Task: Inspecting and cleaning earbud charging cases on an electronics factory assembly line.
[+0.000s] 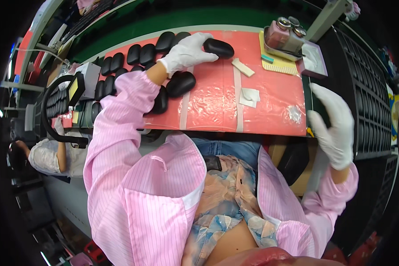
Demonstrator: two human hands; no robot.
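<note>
from my remote seat i see the left white-gloved hand (188, 52) pinching the left end of a smooth, black, oval plastic-looking piece (220, 48) at the glossy red mat's (210, 108) far side, perhaps to keep its broad face uncovered. matching black oval pieces (147, 54) sit leftward in loose rows, probably leaving working room. the right white-gloved hand (334, 126), thumb spread from its fingers, seems empty beside the mat.

The head-worn fisheye looks down on the red worktop (213, 104) below.
</note>
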